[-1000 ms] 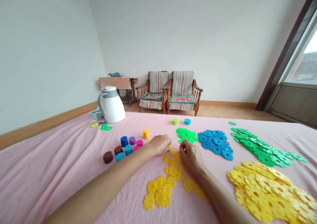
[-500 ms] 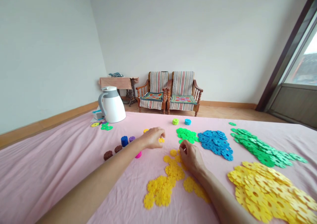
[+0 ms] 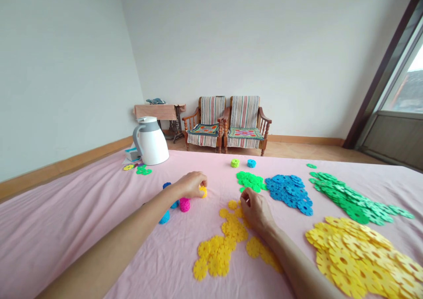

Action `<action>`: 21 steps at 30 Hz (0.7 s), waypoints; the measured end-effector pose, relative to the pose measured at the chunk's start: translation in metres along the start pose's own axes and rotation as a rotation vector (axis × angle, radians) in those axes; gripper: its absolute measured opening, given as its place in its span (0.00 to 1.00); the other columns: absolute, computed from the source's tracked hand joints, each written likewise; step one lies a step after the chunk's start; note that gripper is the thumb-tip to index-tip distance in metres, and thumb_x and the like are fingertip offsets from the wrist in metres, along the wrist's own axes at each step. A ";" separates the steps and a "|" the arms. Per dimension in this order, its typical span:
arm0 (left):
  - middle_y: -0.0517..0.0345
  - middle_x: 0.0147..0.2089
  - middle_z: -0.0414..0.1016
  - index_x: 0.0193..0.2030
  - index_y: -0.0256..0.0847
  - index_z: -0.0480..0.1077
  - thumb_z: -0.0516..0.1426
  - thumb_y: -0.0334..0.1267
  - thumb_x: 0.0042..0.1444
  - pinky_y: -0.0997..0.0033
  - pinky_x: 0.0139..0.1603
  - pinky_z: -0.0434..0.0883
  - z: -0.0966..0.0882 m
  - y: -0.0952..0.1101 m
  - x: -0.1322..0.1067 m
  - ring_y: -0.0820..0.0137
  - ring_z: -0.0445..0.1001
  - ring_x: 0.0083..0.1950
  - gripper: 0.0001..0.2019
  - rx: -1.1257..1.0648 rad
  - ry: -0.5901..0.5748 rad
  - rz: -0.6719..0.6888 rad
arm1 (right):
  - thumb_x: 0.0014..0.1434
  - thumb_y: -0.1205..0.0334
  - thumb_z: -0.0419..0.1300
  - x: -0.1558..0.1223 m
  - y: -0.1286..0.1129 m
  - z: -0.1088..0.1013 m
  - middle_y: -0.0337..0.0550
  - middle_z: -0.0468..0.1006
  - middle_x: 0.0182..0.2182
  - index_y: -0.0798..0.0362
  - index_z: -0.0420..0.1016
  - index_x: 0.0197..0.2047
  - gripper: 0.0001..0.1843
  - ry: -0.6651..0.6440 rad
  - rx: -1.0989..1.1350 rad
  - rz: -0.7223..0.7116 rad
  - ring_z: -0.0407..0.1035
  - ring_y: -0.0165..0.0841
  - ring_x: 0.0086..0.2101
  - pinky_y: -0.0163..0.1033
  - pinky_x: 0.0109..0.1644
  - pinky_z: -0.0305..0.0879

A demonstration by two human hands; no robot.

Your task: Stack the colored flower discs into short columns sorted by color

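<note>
My left hand (image 3: 192, 185) is closed in a pinch on a yellow notched plastic disc (image 3: 203, 192), just above or on the pink cloth. Beside it stand short disc stacks: a magenta stack (image 3: 184, 204), a light blue stack (image 3: 164, 218) and a dark blue stack (image 3: 167, 185), partly covered by my left forearm. My right hand (image 3: 254, 207) rests at the upper edge of a loose pile of yellow discs (image 3: 234, 228), its fingers curled together. Whatever those fingers hold, if anything, is hidden. More yellow discs (image 3: 254, 247) lie partly under my right forearm.
Bright green discs (image 3: 250, 181), blue discs (image 3: 289, 193), green discs (image 3: 346, 200) and a large yellow heap (image 3: 360, 255) spread to the right. A lime stack (image 3: 235, 163) and a blue stack (image 3: 251, 163) stand farther back. A white jug (image 3: 153, 145) stands at the back left.
My left hand has moved left, now with a yellow disc at its fingertips. Its forearm now covers the brown stacks and uncovers a light blue one. My right hand has barely moved.
</note>
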State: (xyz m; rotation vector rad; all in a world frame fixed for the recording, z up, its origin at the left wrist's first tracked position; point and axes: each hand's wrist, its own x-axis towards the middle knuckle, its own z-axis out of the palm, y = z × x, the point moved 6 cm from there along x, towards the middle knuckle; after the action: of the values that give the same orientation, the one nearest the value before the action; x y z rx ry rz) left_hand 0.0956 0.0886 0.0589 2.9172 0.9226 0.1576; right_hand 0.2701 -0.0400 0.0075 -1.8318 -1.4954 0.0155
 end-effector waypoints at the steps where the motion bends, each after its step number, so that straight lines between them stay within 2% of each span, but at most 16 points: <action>1: 0.60 0.36 0.73 0.32 0.42 0.72 0.59 0.37 0.41 0.75 0.35 0.64 0.001 -0.001 0.000 0.69 0.71 0.36 0.08 0.002 -0.003 0.000 | 0.52 0.69 0.49 0.000 0.000 0.000 0.39 0.72 0.23 0.52 0.63 0.27 0.05 0.001 0.001 -0.001 0.65 0.29 0.25 0.31 0.28 0.52; 9: 0.60 0.34 0.74 0.31 0.42 0.72 0.58 0.37 0.42 0.75 0.35 0.64 0.004 -0.003 0.001 0.69 0.72 0.36 0.07 -0.006 0.000 -0.003 | 0.52 0.69 0.49 0.000 0.001 0.001 0.38 0.72 0.23 0.52 0.62 0.27 0.05 0.002 0.007 -0.003 0.65 0.29 0.25 0.32 0.28 0.52; 14: 0.59 0.35 0.74 0.32 0.41 0.72 0.58 0.34 0.42 0.76 0.34 0.64 -0.006 0.001 -0.003 0.69 0.71 0.36 0.07 -0.028 0.069 -0.014 | 0.51 0.69 0.49 0.001 0.003 0.002 0.38 0.72 0.23 0.52 0.63 0.27 0.05 0.002 0.013 -0.011 0.65 0.29 0.26 0.31 0.29 0.53; 18: 0.57 0.38 0.74 0.36 0.39 0.71 0.54 0.31 0.48 0.75 0.41 0.65 -0.018 0.008 -0.014 0.70 0.71 0.39 0.08 -0.053 0.157 -0.010 | 0.51 0.69 0.49 0.001 0.003 0.002 0.38 0.72 0.23 0.52 0.63 0.27 0.05 0.009 0.013 -0.010 0.65 0.29 0.25 0.31 0.28 0.53; 21: 0.58 0.37 0.74 0.35 0.39 0.71 0.53 0.32 0.51 0.76 0.42 0.65 -0.015 0.023 -0.025 0.71 0.71 0.39 0.07 -0.123 0.135 0.055 | 0.52 0.69 0.49 0.001 0.002 0.002 0.38 0.72 0.23 0.52 0.63 0.27 0.05 0.015 0.011 -0.013 0.65 0.29 0.25 0.31 0.28 0.53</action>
State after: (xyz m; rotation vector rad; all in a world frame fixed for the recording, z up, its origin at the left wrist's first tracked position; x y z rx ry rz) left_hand 0.0861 0.0563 0.0741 2.8480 0.8180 0.4046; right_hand 0.2709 -0.0385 0.0056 -1.8091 -1.4944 0.0042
